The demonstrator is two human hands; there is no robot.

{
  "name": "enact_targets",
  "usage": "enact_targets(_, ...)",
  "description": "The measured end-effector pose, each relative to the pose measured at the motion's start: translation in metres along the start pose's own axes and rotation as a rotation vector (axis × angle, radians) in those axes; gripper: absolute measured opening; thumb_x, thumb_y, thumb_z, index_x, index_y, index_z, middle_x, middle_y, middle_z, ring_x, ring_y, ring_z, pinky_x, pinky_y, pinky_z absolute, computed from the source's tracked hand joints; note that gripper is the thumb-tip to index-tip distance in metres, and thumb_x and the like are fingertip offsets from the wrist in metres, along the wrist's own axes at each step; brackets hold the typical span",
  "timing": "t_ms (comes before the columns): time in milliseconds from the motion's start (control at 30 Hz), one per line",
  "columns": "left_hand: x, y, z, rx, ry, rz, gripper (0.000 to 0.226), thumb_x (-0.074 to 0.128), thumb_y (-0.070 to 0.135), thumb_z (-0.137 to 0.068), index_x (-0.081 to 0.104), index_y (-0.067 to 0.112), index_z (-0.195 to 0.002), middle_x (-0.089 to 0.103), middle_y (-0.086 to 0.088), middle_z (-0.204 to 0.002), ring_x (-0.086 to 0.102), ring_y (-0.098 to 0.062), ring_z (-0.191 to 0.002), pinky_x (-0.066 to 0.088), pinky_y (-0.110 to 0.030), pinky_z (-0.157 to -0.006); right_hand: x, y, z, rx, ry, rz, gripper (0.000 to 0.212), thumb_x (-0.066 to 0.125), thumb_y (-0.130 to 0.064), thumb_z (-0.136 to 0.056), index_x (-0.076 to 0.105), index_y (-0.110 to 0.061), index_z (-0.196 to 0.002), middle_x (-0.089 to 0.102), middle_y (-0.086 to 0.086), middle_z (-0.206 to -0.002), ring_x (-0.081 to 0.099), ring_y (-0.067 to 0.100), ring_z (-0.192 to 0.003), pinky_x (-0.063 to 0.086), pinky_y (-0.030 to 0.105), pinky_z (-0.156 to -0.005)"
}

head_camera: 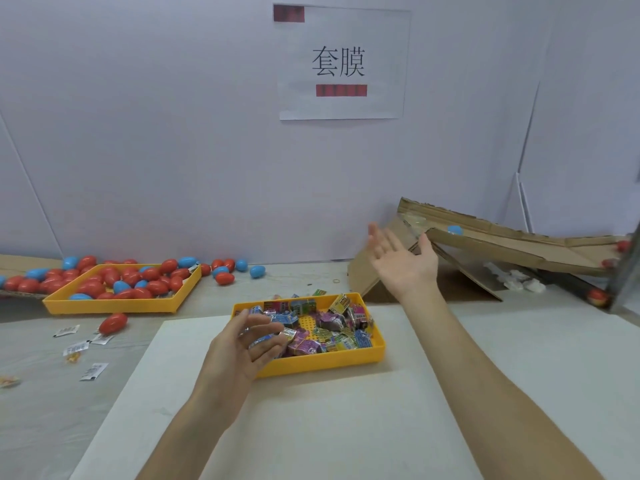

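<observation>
Left hand, fingers loosely spread & blurred, hovers over small printed packets in a yellow tray at frame ctr, prob. to pick one; right hand, palm up & spread, nears a cardboard chute mid-right carrying a blue egg; wall sign reads "套膜".

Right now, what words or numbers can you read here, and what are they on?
"套膜": big black characters on the white paper sheet on the wall.
Red bars on that sheet: blurred out, unreadable.
Colourful packets in the near yellow tray: print too small to read.
White slips on the table, left: print too small and blurred.
</observation>
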State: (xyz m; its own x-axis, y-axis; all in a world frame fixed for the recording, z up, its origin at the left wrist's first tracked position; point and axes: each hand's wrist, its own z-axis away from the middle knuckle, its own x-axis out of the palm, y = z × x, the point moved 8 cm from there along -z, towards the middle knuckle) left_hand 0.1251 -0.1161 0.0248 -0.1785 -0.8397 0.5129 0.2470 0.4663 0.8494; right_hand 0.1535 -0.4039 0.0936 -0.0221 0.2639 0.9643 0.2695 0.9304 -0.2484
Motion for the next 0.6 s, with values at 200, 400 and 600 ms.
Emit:
enact_targets(200,0.001,0.000,0.000,-0.005,0.001,-0.008,0.034,0.049,0.032,-0.104,0.066,0.004,-0.094,0.075,-0.018,-0.091,0.076,-0.028,-0.076,0.061,-0.029,-0.059,-0.030,0.016,0.027,0.051,0.148,0.391,0.035,0.043,-0.029,-0.103,0.068,-0.008,-0.115,0.073,0.008,-0.101,0.068,0.017,-0.068,0.051,0.027,-0.062)
enact_targets(400,0.006,0.000,0.000,0.015,-0.016,-0.130,0.030,0.051,0.030,-0.103,0.066,0.006,-0.094,0.074,-0.016,-0.090,0.076,-0.029,-0.082,0.061,-0.029,-0.066,-0.039,0.048,0.057,0.125,0.062,0.899,0.026,0.045,-0.017,-0.103,0.069,-0.007,-0.102,0.068,0.007,-0.079,0.057,0.017,-0.061,0.046,0.027,-0.058)
enact_targets(600,0.001,0.014,0.002,0.096,0.029,-0.167,0.024,0.054,0.022,-0.101,0.068,0.005,-0.092,0.073,-0.016,-0.083,0.073,-0.025,-0.069,0.060,-0.027,-0.060,-0.014,0.045,0.073,-0.296,-0.104,1.587,0.029,0.054,-0.007,-0.100,0.074,-0.018,-0.082,0.067,-0.001,-0.066,0.054,0.010,-0.056,0.044,0.022,-0.052)
